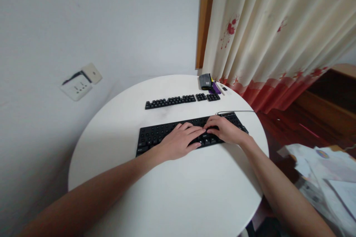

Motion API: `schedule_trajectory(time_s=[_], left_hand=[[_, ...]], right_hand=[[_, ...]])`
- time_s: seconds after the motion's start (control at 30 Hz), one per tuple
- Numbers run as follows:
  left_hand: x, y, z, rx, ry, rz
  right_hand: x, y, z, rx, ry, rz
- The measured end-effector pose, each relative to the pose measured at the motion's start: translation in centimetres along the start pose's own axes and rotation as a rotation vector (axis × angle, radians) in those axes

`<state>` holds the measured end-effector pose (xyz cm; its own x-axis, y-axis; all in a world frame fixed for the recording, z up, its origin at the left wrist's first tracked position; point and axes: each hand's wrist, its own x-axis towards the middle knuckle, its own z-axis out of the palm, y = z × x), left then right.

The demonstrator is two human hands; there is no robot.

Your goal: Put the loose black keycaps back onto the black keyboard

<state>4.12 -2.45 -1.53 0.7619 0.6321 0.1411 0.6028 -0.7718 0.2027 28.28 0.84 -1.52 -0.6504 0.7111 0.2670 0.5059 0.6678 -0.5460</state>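
A black keyboard (155,133) lies across the white round table. Many of its upper positions look bare of keycaps, while larger caps show along the front edge. My left hand (182,140) rests flat over its middle, fingers stretched to the right and thumb near the front row. Just right of it, my right hand (224,129) bends its fingers down onto the keys, thumb and fingertips close together; whatever is between them is hidden. Behind the keyboard, loose black keycaps (174,101) stand in ordered rows, with smaller blocks of keycaps (213,97) at their right end.
On the white table (178,189), a grey cloth pouch (205,81), a purple item (215,88) and a white stick-like tool (221,89) lie at the back right. A cable (236,111) runs off the right edge. Papers and plastic bags (325,170) are piled at right, below a curtain (267,44).
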Motion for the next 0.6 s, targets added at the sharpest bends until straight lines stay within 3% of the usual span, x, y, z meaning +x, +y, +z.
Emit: schedule_trajectory(time_s=[0.6], left_hand=[[0.02,0.10,0.01,-0.019,-0.012,-0.010]], right_hand=[[0.08,-0.20,-0.03,-0.017,0.011,0.014]])
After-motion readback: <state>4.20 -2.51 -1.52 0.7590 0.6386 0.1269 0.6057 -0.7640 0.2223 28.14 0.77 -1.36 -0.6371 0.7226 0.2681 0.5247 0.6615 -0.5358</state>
